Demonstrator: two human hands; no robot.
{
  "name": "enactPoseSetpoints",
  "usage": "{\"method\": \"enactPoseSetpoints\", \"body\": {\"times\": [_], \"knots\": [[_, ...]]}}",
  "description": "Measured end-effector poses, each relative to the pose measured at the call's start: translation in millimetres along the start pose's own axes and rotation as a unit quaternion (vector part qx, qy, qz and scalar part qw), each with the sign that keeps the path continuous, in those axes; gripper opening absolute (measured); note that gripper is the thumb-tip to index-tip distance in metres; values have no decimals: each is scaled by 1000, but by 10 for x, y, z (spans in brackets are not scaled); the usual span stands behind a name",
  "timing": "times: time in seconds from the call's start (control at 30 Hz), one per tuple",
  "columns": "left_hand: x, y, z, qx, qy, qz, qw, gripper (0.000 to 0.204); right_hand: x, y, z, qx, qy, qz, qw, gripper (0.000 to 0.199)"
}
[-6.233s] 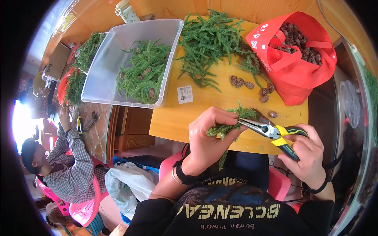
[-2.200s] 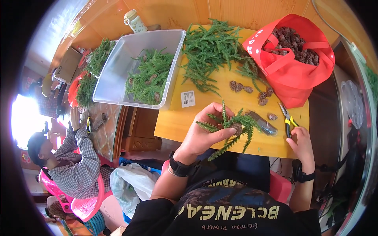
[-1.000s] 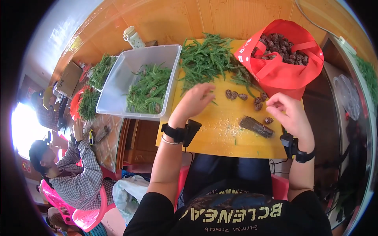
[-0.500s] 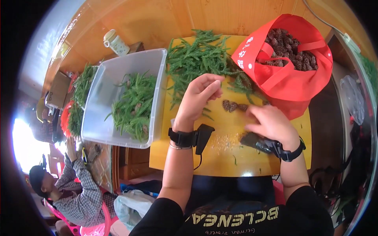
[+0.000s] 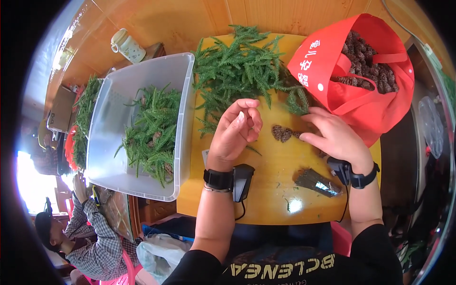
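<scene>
My left hand [image 5: 237,129] is raised over the middle of the yellow table [image 5: 266,190], its fingers loosely curled and apart, with nothing seen in them. My right hand [image 5: 338,135] reaches low over the table, thumb and fingers spread. Its fingertips are close to a green fir-like sprig [image 5: 298,101]. By its thumb lie a brown pine cone [image 5: 282,133] and a smaller cone, partly covered. Beyond my hands spreads a pile of green sprigs [image 5: 240,66]. A red bag [image 5: 323,57] holding many pine cones [image 5: 368,61] stands at the far right.
To the left stands a clear plastic bin [image 5: 107,137] with green sprigs and cones inside. A bundle of thin dark stems [image 5: 317,182] lies near the table's front. A lidded cup [image 5: 128,46] stands behind the bin. Another person [image 5: 97,237] sits at lower left.
My right hand has moved away from me toward the sprig, and the dark bundle is now fully uncovered. My left hand's fingers have loosened a little. The whole view has shifted slightly.
</scene>
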State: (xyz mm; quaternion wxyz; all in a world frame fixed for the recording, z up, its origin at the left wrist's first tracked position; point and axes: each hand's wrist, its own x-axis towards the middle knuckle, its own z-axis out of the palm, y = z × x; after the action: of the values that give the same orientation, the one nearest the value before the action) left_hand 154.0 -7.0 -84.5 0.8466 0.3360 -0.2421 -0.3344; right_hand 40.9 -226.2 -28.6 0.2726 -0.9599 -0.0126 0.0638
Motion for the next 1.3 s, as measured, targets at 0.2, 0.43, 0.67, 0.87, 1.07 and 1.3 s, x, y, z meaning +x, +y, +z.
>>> {"method": "enactPoseSetpoints", "body": {"times": [0.2,0.43,0.67,0.87,1.07,1.3], "knots": [[-5,-31,-6,48,-13,10,999,44,-147,-247,-69,169,25,-31,985,43],[35,226,223,-11,-25,116,993,29,-428,-599,-71,94,-24,-174,980,36],[338,822,1218,-55,-122,157,978,19,-471,-1135,903,207,-301,-256,895,39],[221,836,1620,-82,-120,150,978,20,-555,-1191,991,453,-364,-170,796,48],[-259,972,1343,14,-82,155,984,15,-637,-1009,967,415,-309,-176,837,67],[-1060,772,788,66,84,13,994,10,-750,-642,1552,628,-280,-15,726,44]]}}
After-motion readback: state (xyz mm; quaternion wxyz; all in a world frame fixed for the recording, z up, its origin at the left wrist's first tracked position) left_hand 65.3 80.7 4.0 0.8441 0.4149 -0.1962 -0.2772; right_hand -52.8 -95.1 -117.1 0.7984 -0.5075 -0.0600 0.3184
